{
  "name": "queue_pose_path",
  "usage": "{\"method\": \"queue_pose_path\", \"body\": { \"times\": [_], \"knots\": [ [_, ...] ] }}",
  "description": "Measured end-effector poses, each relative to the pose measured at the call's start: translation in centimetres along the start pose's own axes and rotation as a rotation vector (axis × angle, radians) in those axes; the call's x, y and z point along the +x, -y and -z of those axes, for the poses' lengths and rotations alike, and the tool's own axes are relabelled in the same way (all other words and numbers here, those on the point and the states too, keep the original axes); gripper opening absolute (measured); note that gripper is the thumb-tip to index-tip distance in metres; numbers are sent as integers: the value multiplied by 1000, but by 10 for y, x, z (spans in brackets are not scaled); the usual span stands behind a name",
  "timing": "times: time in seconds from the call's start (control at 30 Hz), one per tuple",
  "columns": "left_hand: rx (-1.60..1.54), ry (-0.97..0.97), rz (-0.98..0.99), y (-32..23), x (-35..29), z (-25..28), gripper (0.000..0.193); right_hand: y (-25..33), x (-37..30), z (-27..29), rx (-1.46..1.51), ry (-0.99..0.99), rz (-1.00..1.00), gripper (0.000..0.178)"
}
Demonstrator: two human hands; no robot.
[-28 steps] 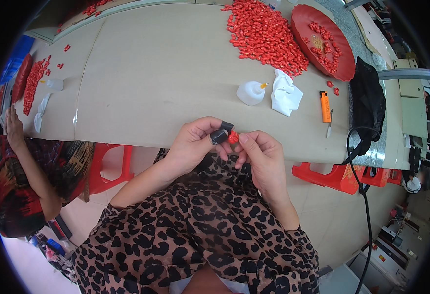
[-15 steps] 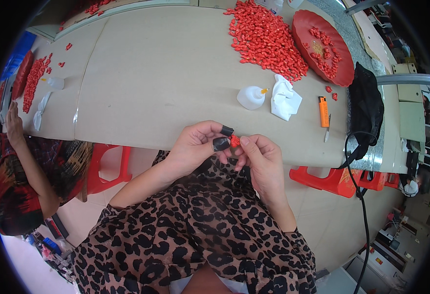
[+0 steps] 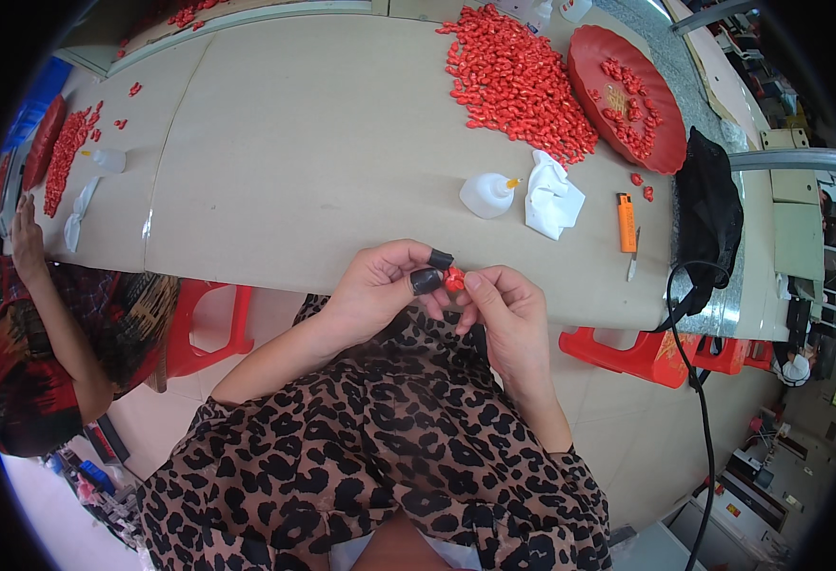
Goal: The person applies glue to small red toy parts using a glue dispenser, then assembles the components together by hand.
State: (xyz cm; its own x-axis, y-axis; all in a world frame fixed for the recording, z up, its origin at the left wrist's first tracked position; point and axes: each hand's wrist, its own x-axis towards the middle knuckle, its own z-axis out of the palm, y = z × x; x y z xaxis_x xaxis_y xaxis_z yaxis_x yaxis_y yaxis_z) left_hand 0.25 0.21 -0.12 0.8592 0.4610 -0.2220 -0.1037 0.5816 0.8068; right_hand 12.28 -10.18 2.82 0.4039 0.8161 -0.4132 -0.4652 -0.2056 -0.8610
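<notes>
I see a long table (image 3: 323,162) covered in plain beige board, with red plastic stools (image 3: 210,324) under its near edge and a pale tiled floor below. My two hands meet just off the near edge, above my leopard-print lap. My left hand (image 3: 380,285) is closed around a small red plastic piece (image 3: 454,279); its thumb and forefinger wear black rubber finger caps (image 3: 427,280), and the thumb cap presses against the piece. My right hand (image 3: 499,300) pinches the same piece from the other side with thumb and fingertips, so both hands grasp it between them.

Near the far right corner of the table lies a big loose heap of small red plastic pieces (image 3: 518,81), and just beside it a round red tray (image 3: 623,95) with more of them scattered in it. Closer to the near edge, right of the middle, a small white squeeze bottle with an orange tip (image 3: 487,194) lies on its side, a crumpled white cloth (image 3: 551,198) just beside it, then an orange lighter (image 3: 627,222). A black bag (image 3: 708,209) sits at the right edge.

At the left edge another person's hand (image 3: 26,238) rests beside a second spread of red pieces (image 3: 64,157).
</notes>
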Motion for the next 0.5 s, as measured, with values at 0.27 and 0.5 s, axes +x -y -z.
{"method": "queue_pose_path", "body": {
  "times": [0.27,0.5],
  "knots": [
    [-25,12,-10,0,-1,1,12,-3,2,0,104,22,-58,17],
    [-42,13,4,0,-1,1,11,-4,2,2,82,27,-34,16]
  ]
}}
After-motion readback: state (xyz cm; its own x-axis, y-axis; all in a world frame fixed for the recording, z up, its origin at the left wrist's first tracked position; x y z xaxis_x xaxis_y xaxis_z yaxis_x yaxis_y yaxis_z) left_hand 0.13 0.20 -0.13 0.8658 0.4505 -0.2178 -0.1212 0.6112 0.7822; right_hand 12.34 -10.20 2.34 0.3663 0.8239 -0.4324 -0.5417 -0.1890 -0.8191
